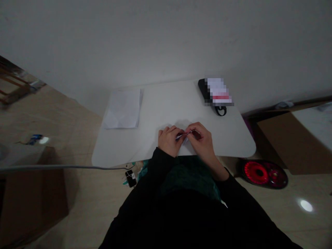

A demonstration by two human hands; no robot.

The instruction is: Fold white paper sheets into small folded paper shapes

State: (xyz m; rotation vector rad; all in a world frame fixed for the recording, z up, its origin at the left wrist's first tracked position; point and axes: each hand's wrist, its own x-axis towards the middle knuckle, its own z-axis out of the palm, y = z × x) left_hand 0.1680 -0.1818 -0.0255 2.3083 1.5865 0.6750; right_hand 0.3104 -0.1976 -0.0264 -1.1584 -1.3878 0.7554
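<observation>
My left hand [168, 140] and my right hand [201, 139] meet near the front edge of a white table [166, 103]. Both pinch a small folded piece of white paper [184, 137] with pink or red on it, and my fingers hide much of it. Farther left lies a thin stack of white paper sheets [123, 109]. At the back right sits a black object [203, 90] under a blurred white-and-red package [219, 91], with a black loop [220, 111] below it.
The rounded table stands against a white wall. A small black device [130, 178] with cables hangs below the table's front edge. A cardboard box [293, 141] stands right, another [31, 204] left. A round red object [263, 174] lies on the tiled floor [90, 200].
</observation>
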